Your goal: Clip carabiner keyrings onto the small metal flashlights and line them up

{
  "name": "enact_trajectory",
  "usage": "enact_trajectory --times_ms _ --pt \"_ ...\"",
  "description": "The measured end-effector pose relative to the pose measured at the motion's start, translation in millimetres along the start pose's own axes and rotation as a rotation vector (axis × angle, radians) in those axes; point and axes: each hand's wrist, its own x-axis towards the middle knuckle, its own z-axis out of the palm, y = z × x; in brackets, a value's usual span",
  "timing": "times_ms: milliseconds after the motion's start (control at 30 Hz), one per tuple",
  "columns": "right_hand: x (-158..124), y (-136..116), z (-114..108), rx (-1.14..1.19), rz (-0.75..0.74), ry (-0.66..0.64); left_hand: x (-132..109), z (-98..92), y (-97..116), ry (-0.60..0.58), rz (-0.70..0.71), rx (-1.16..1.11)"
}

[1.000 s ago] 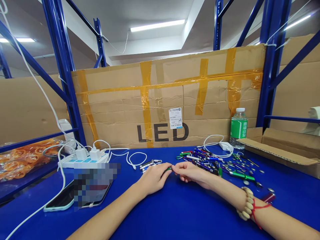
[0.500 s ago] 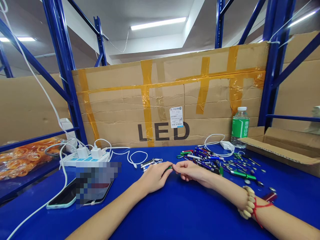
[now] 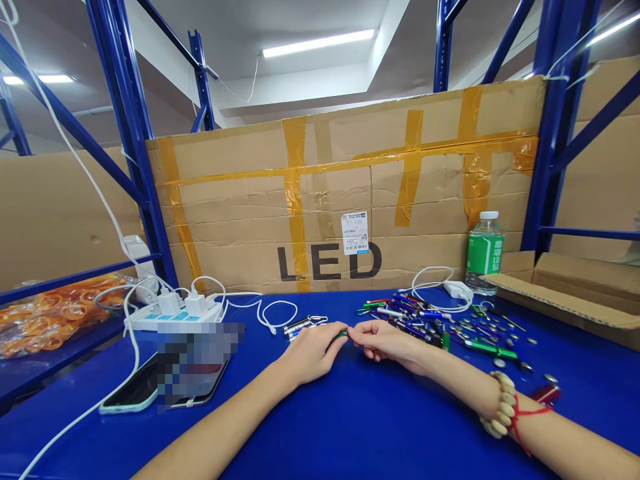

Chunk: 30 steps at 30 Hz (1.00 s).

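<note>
My left hand (image 3: 316, 348), seen at the middle of the head view, is closed around a small green flashlight (image 3: 341, 334), mostly covered by the fingers. At its right end the thumb and fingertips of my right hand (image 3: 383, 340) are pinched together; the exact grip is hidden. Silver keychain flashlights (image 3: 300, 326) lie just behind my left hand. Beyond my right hand spreads a pile of blue, green, red and silver flashlights (image 3: 415, 313). Small round button-cell-like discs (image 3: 499, 363) are scattered to the right, beside a green flashlight (image 3: 490, 350) and a red one (image 3: 546, 393).
Two phones (image 3: 131, 393) lie at left, partly pixelated. Behind them stands a power strip (image 3: 173, 323) with plugged-in white chargers and cables. A water bottle (image 3: 485, 257) and an open cardboard box (image 3: 565, 300) are at the back right. A tall cardboard sheet (image 3: 240, 220) closes off the back.
The view has shifted slightly, so the scene sits a little differently in the picture. Both hands keep nearly the same pose at the green flashlight.
</note>
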Motion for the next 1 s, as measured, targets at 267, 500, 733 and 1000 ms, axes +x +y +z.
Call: enact_trajectory --times_ms 267,500,733,1000 --pt "0.3 -0.7 0.0 0.001 -0.003 0.0 -0.4 -0.3 0.9 0.006 0.008 -0.006" --pt "-0.9 -1.4 0.3 -0.02 0.002 0.001 0.2 -0.3 0.4 0.001 0.001 0.008" --pt "0.5 0.2 -0.1 -0.017 -0.009 -0.006 0.1 -0.5 1.2 0.003 0.004 0.005" --pt "-1.5 -2.7 1.0 -0.025 0.009 0.008 0.2 -0.8 1.5 -0.004 0.002 0.004"
